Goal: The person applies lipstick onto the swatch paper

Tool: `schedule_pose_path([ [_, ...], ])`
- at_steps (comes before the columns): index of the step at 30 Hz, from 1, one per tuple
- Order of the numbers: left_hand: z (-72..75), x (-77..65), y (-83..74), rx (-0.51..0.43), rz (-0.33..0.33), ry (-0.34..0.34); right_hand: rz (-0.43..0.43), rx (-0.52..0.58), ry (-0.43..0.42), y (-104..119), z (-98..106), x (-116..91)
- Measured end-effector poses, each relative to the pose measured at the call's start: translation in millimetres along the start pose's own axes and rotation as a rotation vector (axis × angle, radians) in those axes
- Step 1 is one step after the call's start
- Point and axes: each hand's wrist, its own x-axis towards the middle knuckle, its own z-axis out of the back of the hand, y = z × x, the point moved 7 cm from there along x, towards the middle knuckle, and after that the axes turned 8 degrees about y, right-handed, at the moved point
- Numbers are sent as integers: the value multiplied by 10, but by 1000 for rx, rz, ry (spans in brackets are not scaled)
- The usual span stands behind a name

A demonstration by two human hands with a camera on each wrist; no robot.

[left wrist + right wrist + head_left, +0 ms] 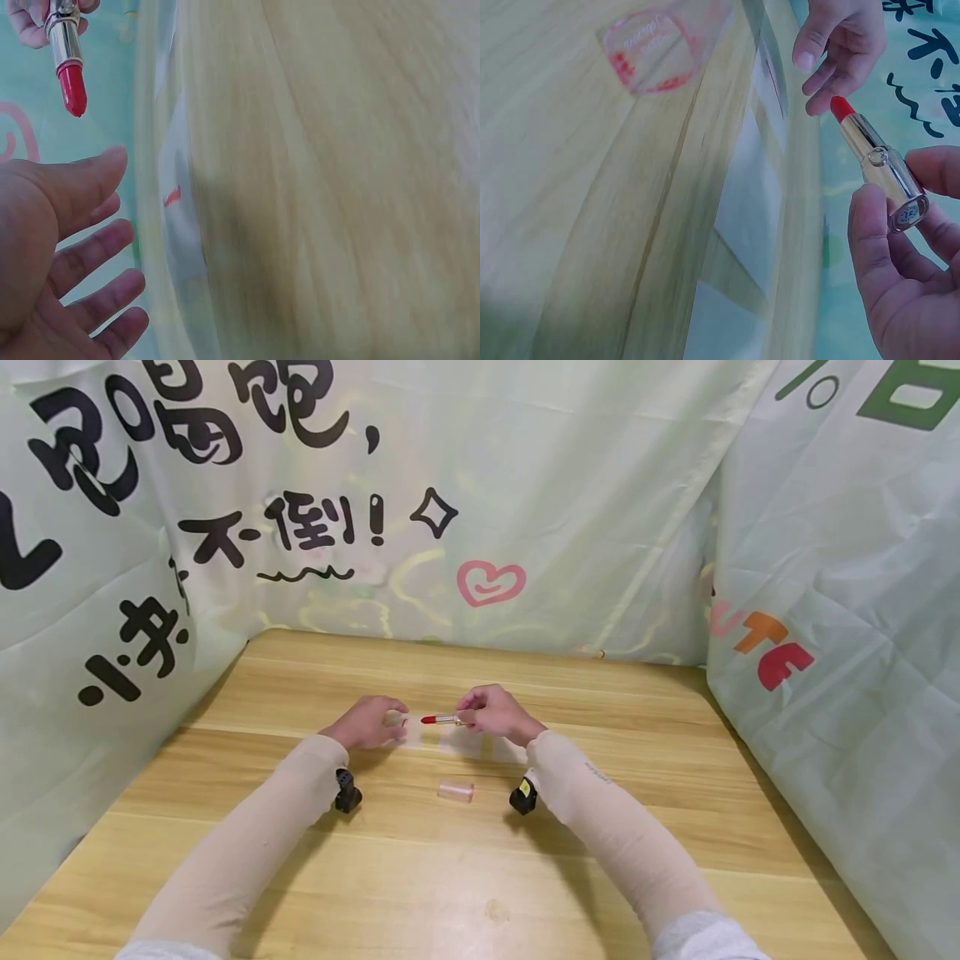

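Note:
My right hand pinches a lipstick by its base between thumb and fingers, above the table. Its bare red tip points toward my left hand. In the left wrist view that hand's fingers are spread and loosely bent, holding nothing, a small gap from the tip. Under the hands lie several pale paper pieces; the one by my left hand, a white strip, bears a small red mark. Nearer to me, a clear pinkish cap rests on its side on the table.
The wooden table spreads out beneath both arms. Printed cloth hangs behind it and at both sides. A small black camera sits at the left wrist, another black camera at the right.

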Motion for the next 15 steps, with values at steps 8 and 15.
schedule_pose_path([
  [8, -68, 41, -114, 16, -42, 1, -6, 2, -32, -53, 102, -81],
  [15, -94, 64, -233, 24, -61, -5, -37, -4, -55, -132, 195, -151],
])
